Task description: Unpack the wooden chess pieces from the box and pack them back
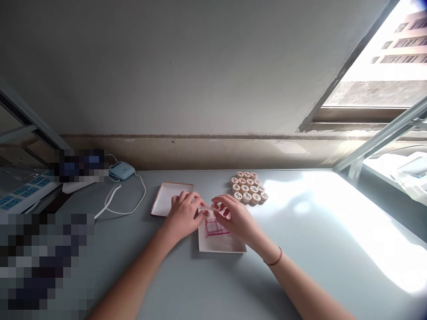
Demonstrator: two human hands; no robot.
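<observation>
My left hand (183, 214) pinches a round wooden xiangqi piece (206, 213) with a red character, over the far left corner of a shallow white box (222, 246). Close beside it, my right hand (237, 218) grips another xiangqi piece (216, 206) between thumb and fingers. Inside the box lies a sheet with a red printed grid (215, 227), partly covered by my right hand. Some pieces under that hand are mostly hidden. Beyond it, a block of stacked xiangqi pieces (246, 188) stands in rows on the table.
A second shallow box part (168, 198) lies behind my left hand. Further left are a white cable (144, 195), a light blue device (122, 170) and a power strip (28, 191). The grey table (300, 249) meets a wall; metal frames rise at both sides.
</observation>
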